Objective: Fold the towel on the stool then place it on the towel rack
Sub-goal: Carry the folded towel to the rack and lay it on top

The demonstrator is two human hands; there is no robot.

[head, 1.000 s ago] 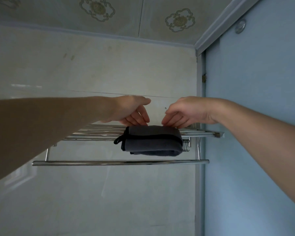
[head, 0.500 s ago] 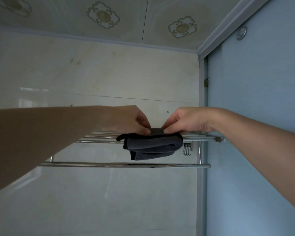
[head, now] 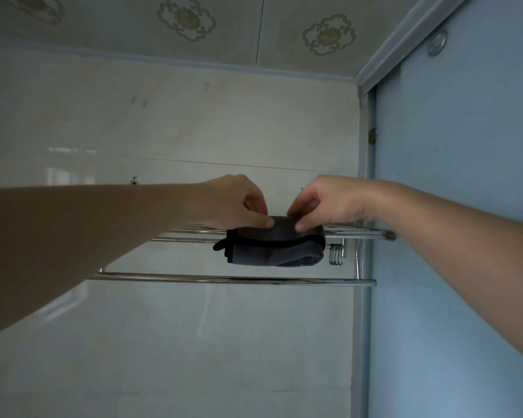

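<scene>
A dark grey folded towel (head: 277, 251) lies on the front bars of the chrome towel rack (head: 233, 279), high on the wall, its front edge hanging over a little. A small black loop sticks out at its left corner. My left hand (head: 233, 202) rests its thumb and fingertips on the towel's top left. My right hand (head: 326, 200) presses fingertips on the top right. Both hands touch the top fold. The stool is out of view.
A pale tiled wall (head: 169, 122) stands behind the rack. A blue door or panel (head: 465, 206) with a metal frame closes the right side. Metal hooks (head: 335, 254) hang under the rack's right end. A patterned ceiling is above.
Both hands came down from just above the towel onto its top. The towel has shifted slightly on the bars, and the view has tilted a little.
</scene>
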